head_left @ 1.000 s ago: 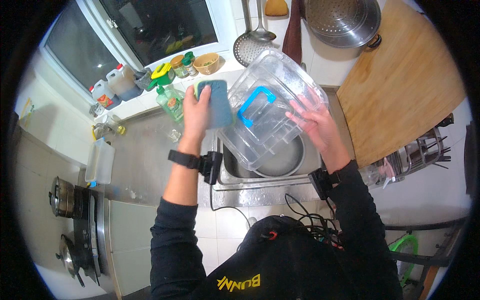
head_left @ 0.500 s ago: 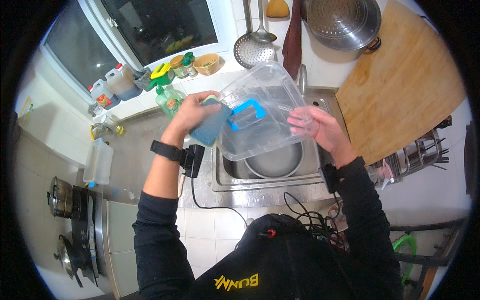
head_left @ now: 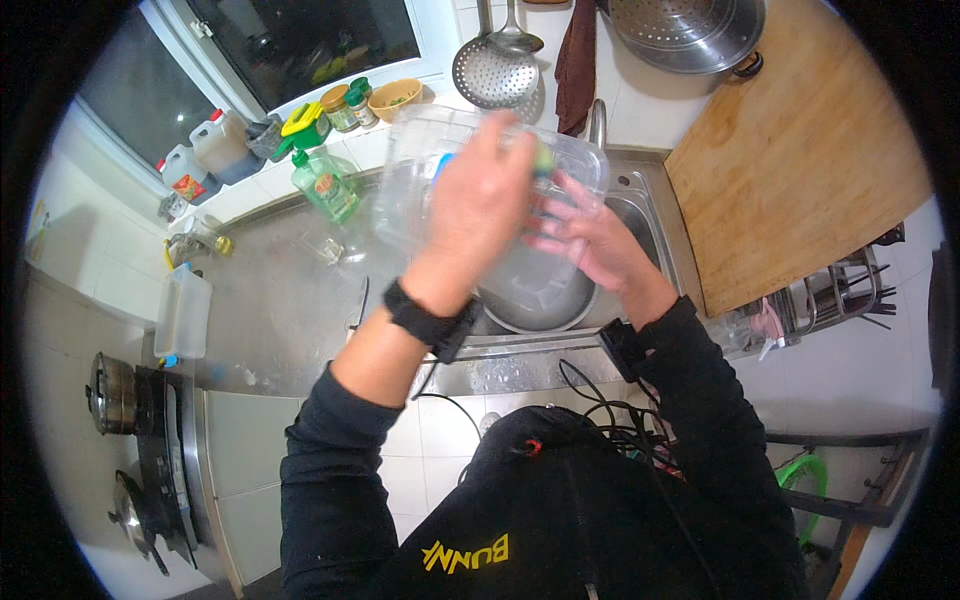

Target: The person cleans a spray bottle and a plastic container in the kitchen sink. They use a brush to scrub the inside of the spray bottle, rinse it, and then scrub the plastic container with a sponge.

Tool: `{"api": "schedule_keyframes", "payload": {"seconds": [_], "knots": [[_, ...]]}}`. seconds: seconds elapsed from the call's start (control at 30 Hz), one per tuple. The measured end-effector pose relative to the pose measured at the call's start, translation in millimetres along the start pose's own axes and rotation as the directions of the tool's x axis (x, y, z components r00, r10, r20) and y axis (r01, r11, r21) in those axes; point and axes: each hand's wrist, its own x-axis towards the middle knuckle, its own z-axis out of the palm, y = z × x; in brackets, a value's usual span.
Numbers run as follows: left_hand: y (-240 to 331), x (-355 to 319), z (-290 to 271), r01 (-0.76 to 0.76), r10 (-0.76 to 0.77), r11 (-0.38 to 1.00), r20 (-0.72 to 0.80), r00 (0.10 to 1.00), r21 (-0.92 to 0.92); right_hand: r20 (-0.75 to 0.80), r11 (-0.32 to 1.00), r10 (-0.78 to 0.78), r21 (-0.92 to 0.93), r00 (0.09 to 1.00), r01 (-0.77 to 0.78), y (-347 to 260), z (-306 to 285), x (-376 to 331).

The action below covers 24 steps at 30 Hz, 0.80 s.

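My left hand (head_left: 480, 200) presses inside the clear plastic container (head_left: 420, 150); my right hand (head_left: 590, 240) grips its far end. It is held over the sink (head_left: 650, 215), long axis running left to right, opening tilted toward me.

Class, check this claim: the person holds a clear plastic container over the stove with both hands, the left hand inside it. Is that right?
Not quite. The head view shows the clear plastic container held over the sink, not the stove, which sits far off to the person's left. The rest stands: the left hand reaches inside it and the right hand supports it.
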Motion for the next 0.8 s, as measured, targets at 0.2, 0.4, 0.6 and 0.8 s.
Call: {"api": "schedule_keyframes", "payload": {"seconds": [0.2,0.4,0.6,0.8], "knots": [[23.9,-21.7,10.3,-0.136,0.145,0.989,0.173,0.974,-0.060,-0.069,0.992,-0.129,0.002,0.989,0.130,-8.5,-3.9,-2.7],[14.9,-22.1,18.5,-0.056,0.100,0.954,0.139,0.985,-0.294,0.005,0.985,-0.169,-0.038,0.986,0.169,-11.6,5.7,-11.1],[22.8,-3.7,34.6,-0.045,0.040,0.957,-0.026,0.999,-0.285,-0.120,0.981,-0.039,-0.193,0.992,0.015,3.1,16.3,-2.2],[14.8,12.4,45.3,0.511,-0.520,0.818,0.043,0.853,-0.265,-0.085,0.960,-0.275,-0.081,0.958,0.268,9.1,29.6,-12.6]]}}
